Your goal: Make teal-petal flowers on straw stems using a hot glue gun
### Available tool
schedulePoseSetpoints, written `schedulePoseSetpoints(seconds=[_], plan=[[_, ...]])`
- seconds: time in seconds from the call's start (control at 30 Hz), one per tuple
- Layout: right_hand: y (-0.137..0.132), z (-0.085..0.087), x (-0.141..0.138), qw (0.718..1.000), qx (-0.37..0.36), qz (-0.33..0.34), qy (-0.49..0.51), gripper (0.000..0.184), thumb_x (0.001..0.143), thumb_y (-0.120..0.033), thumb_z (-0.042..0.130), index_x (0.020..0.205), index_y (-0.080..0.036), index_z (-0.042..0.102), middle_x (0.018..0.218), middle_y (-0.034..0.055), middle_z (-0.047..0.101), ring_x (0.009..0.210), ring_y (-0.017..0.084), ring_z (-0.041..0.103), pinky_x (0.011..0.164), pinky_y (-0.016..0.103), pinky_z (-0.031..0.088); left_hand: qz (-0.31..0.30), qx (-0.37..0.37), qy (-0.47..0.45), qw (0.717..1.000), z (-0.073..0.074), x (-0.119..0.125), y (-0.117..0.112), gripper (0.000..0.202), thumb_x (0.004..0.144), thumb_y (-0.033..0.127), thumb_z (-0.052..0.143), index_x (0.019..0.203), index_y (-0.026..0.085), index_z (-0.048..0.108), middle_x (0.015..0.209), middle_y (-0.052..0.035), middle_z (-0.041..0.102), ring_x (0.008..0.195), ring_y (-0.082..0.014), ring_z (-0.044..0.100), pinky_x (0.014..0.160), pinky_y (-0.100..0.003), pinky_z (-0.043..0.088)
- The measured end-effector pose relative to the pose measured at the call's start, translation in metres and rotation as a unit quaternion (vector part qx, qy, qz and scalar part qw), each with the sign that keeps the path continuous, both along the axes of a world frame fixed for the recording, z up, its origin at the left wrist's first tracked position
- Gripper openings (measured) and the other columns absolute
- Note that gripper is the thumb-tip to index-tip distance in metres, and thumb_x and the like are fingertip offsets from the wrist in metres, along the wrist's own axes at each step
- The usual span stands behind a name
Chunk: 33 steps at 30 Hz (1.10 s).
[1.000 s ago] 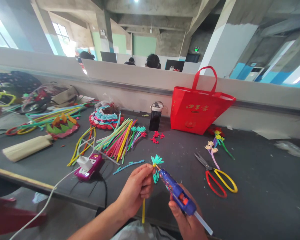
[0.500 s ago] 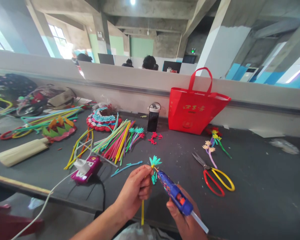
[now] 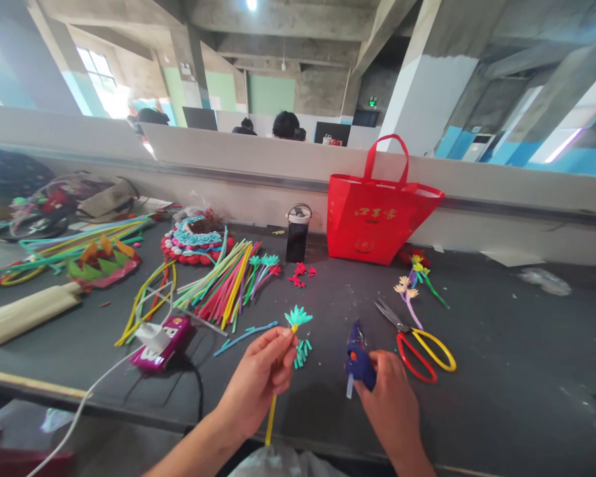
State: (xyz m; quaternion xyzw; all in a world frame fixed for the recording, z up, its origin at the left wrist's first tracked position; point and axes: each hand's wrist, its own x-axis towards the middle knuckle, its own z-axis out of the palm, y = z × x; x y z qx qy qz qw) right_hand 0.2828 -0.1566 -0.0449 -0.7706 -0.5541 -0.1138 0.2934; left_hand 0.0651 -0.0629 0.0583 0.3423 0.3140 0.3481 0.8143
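Pinched in my left hand (image 3: 263, 371) is a pipe-cleaner flower (image 3: 298, 318) with turquoise petals; its yellow stem (image 3: 271, 421) hangs below my fingers. Several short turquoise pieces (image 3: 302, 354) lie on the table just beyond that hand. My right hand (image 3: 391, 394) is closed around the handle of a blue glue gun (image 3: 360, 361), low over the table, nozzle pointing away from me and a clear glue stick jutting from its back. To the right of it lie scissors (image 3: 417, 341) with one red and one yellow handle loop.
A bundle of coloured pipe cleaners (image 3: 223, 281) lies left of centre, near a purple power socket (image 3: 161, 344) with a white plug. Behind stand a black cup (image 3: 297, 238) and a red bag (image 3: 382, 225). Finished flowers (image 3: 408, 291) rest beyond the scissors.
The glue gun's nozzle has left the flower. My right hand has carried the gun right and down toward the table. My left hand still holds the flower in about the same place.
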Motion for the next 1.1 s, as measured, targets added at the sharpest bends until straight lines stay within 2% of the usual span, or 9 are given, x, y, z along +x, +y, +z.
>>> schedulePoseSetpoints(seconds=[0.07, 0.2, 0.5, 0.63, 0.73, 0.87, 0.97, 1.1], plan=[[0.001, -0.008, 0.005, 0.999, -0.034, -0.021, -0.002, 0.029, 0.089, -0.048, 0.057, 0.095, -0.022, 0.047, 0.091, 0.0091, 0.059, 0.09, 0.03, 0.062, 0.078, 0.04, 0.05, -0.002, -0.007, -0.003, 1.0, 0.0, 0.0, 0.0, 0.021, 0.085, 0.034, 0.065, 0.08, 0.014, 0.057, 0.056, 0.0065, 0.042, 0.042, -0.0025, 0.026, 0.04, -0.018, 0.015], [0.002, -0.018, 0.009, 0.995, -0.085, -0.044, -0.004, 0.038, 0.078, -0.042, 0.073, 0.097, -0.021, 0.046, 0.09, 0.0075, 0.059, 0.088, 0.029, 0.063, 0.077, 0.037, 0.05, -0.027, -0.031, -0.018, 0.999, -0.001, -0.002, 0.0, 0.024, 0.085, 0.036, 0.063, 0.076, 0.015, 0.055, 0.051, 0.0085, 0.034, 0.041, -0.003, 0.02, 0.039, -0.019, 0.012], [0.004, -0.02, 0.016, 0.99, -0.122, -0.059, 0.041, 0.032, 0.079, -0.04, 0.069, 0.092, -0.021, 0.048, 0.087, 0.0064, 0.059, 0.086, 0.028, 0.063, 0.077, 0.036, 0.049, -0.022, -0.029, -0.02, 0.999, -0.004, -0.007, 0.002, 0.027, 0.083, 0.037, 0.063, 0.072, 0.016, 0.051, 0.051, 0.0101, 0.027, 0.042, -0.0033, 0.014, 0.04, -0.019, 0.01], [0.002, -0.022, 0.022, 0.993, -0.111, -0.032, 0.039, 0.03, 0.078, -0.039, 0.067, 0.094, -0.02, 0.051, 0.087, 0.0069, 0.06, 0.085, 0.027, 0.062, 0.077, 0.036, 0.049, 0.002, -0.001, -0.003, 1.0, -0.004, -0.009, 0.003, 0.025, 0.082, 0.037, 0.065, 0.074, 0.016, 0.054, 0.052, 0.0098, 0.028, 0.043, -0.0029, 0.016, 0.04, -0.018, 0.01], [0.001, -0.015, 0.021, 0.997, -0.076, 0.001, 0.008, 0.032, 0.079, -0.041, 0.065, 0.1, -0.019, 0.055, 0.094, 0.0095, 0.062, 0.09, 0.028, 0.061, 0.08, 0.04, 0.048, 0.017, 0.01, 0.008, 1.0, -0.005, -0.011, 0.005, 0.025, 0.083, 0.037, 0.065, 0.075, 0.015, 0.056, 0.054, 0.0096, 0.029, 0.044, -0.0027, 0.016, 0.041, -0.018, 0.01], [0.014, 0.005, 0.001, 0.999, -0.03, 0.043, 0.005, 0.025, 0.087, -0.039, 0.059, 0.103, -0.019, 0.06, 0.104, 0.0119, 0.062, 0.098, 0.028, 0.059, 0.086, 0.042, 0.046, 0.018, 0.011, 0.011, 1.0, -0.007, -0.01, 0.005, 0.026, 0.084, 0.037, 0.065, 0.075, 0.015, 0.056, 0.054, 0.0093, 0.029, 0.044, -0.0025, 0.016, 0.041, -0.017, 0.01], [0.037, 0.018, -0.022, 0.99, -0.08, 0.114, 0.013, 0.016, 0.092, -0.028, 0.053, 0.099, -0.02, 0.064, 0.099, 0.0095, 0.066, 0.094, 0.025, 0.061, 0.085, 0.038, 0.046, 0.01, 0.007, 0.01, 1.0, -0.007, -0.007, 0.004, 0.025, 0.084, 0.036, 0.065, 0.075, 0.015, 0.056, 0.053, 0.0095, 0.029, 0.044, -0.0027, 0.017, 0.041, -0.018, 0.011], [0.073, 0.021, -0.044, 0.982, -0.116, 0.149, 0.001, 0.013, 0.09, -0.019, 0.055, 0.091, -0.022, 0.068, 0.091, 0.0054, 0.069, 0.088, 0.022, 0.062, 0.08, 0.033, 0.044, 0.009, 0.007, 0.012, 1.0, -0.005, -0.007, 0.001, 0.023, 0.085, 0.034, 0.063, 0.076, 0.015, 0.056, 0.053, 0.0093, 0.029, 0.044, -0.003, 0.017, 0.041, -0.018, 0.011]])
